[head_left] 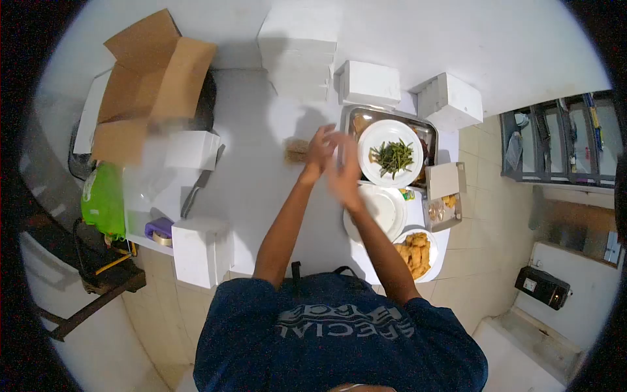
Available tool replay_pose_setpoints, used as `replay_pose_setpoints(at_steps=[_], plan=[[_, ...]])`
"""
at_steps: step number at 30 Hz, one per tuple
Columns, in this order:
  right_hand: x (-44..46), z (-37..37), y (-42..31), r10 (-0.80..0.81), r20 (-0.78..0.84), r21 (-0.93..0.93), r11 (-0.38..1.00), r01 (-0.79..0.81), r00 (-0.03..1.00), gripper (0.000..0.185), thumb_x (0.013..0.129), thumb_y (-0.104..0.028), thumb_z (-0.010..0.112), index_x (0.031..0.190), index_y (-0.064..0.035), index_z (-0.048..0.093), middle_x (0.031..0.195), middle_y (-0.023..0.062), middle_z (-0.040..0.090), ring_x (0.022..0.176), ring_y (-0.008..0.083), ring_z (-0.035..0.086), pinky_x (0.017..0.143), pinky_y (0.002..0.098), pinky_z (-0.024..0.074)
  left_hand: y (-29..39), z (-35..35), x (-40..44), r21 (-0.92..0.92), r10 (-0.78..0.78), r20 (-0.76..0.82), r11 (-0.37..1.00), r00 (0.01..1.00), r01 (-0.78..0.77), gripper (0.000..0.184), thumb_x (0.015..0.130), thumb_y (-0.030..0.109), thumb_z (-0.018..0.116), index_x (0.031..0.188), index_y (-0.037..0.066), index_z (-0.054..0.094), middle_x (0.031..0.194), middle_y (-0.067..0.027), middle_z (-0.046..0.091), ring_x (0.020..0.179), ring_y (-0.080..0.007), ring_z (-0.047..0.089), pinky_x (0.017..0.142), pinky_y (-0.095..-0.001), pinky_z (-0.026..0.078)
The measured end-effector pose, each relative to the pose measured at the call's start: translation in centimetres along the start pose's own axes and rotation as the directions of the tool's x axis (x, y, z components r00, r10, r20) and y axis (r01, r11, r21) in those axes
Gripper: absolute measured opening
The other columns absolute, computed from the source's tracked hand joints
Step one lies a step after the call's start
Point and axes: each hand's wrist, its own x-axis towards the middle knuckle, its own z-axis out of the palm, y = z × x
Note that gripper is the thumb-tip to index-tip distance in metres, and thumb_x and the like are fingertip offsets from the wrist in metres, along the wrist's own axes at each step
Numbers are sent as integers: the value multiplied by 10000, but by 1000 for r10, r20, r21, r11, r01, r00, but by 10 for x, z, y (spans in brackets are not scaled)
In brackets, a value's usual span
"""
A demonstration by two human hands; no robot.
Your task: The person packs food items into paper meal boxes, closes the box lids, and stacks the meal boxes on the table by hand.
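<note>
My left hand [318,151] is raised over the white table, its fingers stretched up and apart from any object I can see. Close beside it, my right hand [343,168] is smeared by motion, and the two overlap at the fingertips. Whether they touch, I cannot tell. A small, blurred brown block [296,150] lies just left of my left hand. Right of my hands, a white plate of green beans [394,158] rests on a metal tray [428,123]. An empty-looking white plate [375,215] sits below my right hand, partly behind the forearm.
Fried pieces [417,255] fill another plate at the table's near right. A small open box [444,196] holds food. White boxes [371,83] line the back. Leftward are an open cardboard carton [140,85], a knife [190,199] and a white box [194,251].
</note>
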Motion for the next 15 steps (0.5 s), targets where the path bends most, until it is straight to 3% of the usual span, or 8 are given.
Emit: replay_pose_setpoints(at_steps=[1, 3, 4, 6, 9, 11, 13, 15], plan=[[-14, 5, -46, 35, 270, 137, 988, -74, 962, 321, 822, -119, 668, 1137, -82, 620, 1171, 164, 608, 1199, 354, 521, 1033, 480, 383, 5, -11, -40, -282, -94, 54, 954, 994, 106, 476, 899, 151, 681, 1336, 44, 526, 1278, -115, 574, 1105, -193, 581, 957, -342, 483], [-36, 30, -104, -187, 447, 11, 979, 204, 875, 410, 790, -191, 724, 1183, -132, 620, 1201, 130, 601, 1212, 358, 507, 1032, 515, 372, 19, -21, -117, -21, -150, 5, 988, 989, 150, 409, 931, 152, 654, 1312, 51, 545, 1291, -95, 574, 1072, -142, 583, 910, -325, 497], [-43, 40, -124, -316, 507, 102, 946, 308, 802, 460, 777, -211, 750, 1206, -118, 612, 1210, 126, 596, 1184, 355, 521, 1022, 504, 379, 27, -25, -153, 505, -73, -100, 856, 992, 114, 382, 942, 151, 646, 1299, 52, 553, 1304, -92, 572, 1061, -122, 583, 883, -316, 504], [-53, 62, -142, -360, 505, 162, 932, 324, 784, 494, 785, -255, 752, 1235, -125, 595, 1235, 131, 585, 1202, 362, 510, 1037, 510, 369, 25, -48, -225, 206, -18, -50, 978, 999, 28, 360, 909, 121, 688, 1248, 53, 590, 1174, -94, 654, 961, -129, 625, 825, -307, 515], [-56, 116, -142, -332, 565, 291, 937, 195, 755, 617, 827, -416, 726, 1336, -129, 529, 1352, 169, 516, 1282, 373, 461, 1078, 530, 336, 134, -61, -320, 623, -111, -145, 762, 983, 177, 355, 850, 78, 735, 1188, 52, 630, 976, -101, 706, 840, -162, 654, 781, -321, 517], [-48, 137, -146, -305, 678, 363, 930, 56, 668, 636, 873, -437, 704, 1370, -94, 506, 1423, 185, 481, 1311, 366, 463, 1133, 461, 325, 181, -77, -377, 652, 15, -226, 745, 974, 140, 382, 783, 50, 769, 1140, 28, 636, 958, -127, 695, 874, -199, 667, 829, -342, 525], [-47, 152, -152, -237, 840, 328, 938, -109, 489, 634, 938, -422, 644, 1401, -23, 475, 1442, 163, 476, 1335, 304, 444, 1114, 413, 352, 214, -90, -400, 882, 584, -373, 465, 720, 79, 367, 754, 46, 783, 1101, 55, 662, 888, -103, 696, 881, -240, 663, 814, -367, 504], [-54, 160, -160, -173, 923, 226, 967, -122, 344, 691, 965, -498, 562, 1466, -42, 424, 1493, 169, 433, 1388, 299, 394, 1144, 400, 319, 246, -106, -410, 902, 738, -421, 278, 527, 331, 529, 705, 120, 833, 1190, 77, 626, 1158, -131, 636, 1106, -309, 581, 926, -442, 463]])
